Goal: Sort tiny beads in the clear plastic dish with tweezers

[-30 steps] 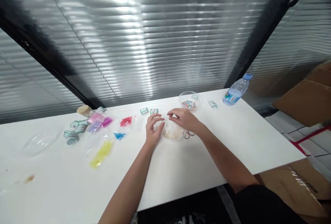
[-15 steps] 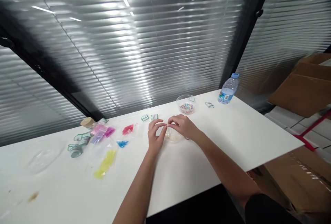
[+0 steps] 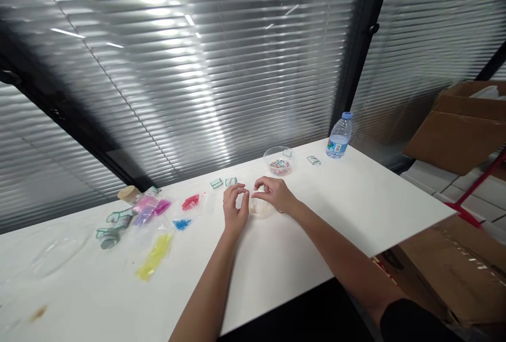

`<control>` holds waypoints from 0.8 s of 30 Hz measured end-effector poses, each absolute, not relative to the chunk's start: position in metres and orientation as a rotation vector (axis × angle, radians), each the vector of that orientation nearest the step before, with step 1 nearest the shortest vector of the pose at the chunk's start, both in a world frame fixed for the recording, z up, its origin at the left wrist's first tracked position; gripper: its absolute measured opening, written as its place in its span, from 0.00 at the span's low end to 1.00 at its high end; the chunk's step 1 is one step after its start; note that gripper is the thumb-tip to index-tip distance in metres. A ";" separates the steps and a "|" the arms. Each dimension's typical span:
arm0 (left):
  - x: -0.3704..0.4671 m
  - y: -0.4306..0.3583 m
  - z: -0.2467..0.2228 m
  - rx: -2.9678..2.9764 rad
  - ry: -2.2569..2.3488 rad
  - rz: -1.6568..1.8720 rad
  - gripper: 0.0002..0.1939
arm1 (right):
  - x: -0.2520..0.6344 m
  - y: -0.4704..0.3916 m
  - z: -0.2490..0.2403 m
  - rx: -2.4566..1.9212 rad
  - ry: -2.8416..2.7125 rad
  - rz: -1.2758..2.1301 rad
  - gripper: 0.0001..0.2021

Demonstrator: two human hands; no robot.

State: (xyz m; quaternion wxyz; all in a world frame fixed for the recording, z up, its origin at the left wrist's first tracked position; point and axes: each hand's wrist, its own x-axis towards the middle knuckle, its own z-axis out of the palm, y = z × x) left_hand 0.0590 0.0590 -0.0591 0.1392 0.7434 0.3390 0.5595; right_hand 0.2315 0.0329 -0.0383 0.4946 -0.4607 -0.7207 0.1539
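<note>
My left hand (image 3: 236, 209) is curled over the left side of a small clear bowl (image 3: 259, 212) with pale contents. Its thumb and fingertips come together in a pinch; whatever they hold is too small to make out. Across from it, my right hand (image 3: 275, 194) hovers above the bowl's right side, thumb and index finger bent towards each other. Any small item at those fingertips is too fine to see. A narrow gap separates the two hands' fingertips. Behind them stands a clear bowl of multicoloured beads (image 3: 280, 167).
On the white table (image 3: 292, 257), bags of red (image 3: 190, 202), blue (image 3: 182, 224) and yellow (image 3: 154, 257) pieces lie left of my hands. Farther left is a clear plastic lid-like piece (image 3: 57, 252). A water bottle (image 3: 339, 136) stands at the back right. Cardboard boxes (image 3: 454, 273) sit beyond the right edge.
My hands' fingertips, nearly touching before, are now slightly farther apart, and the right thumb and index finger have spread a little. The camera view has shifted slightly right.
</note>
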 end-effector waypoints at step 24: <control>0.063 0.066 -0.070 1.724 1.126 1.830 0.09 | 0.233 0.030 -0.027 -1.094 -1.640 0.097 0.11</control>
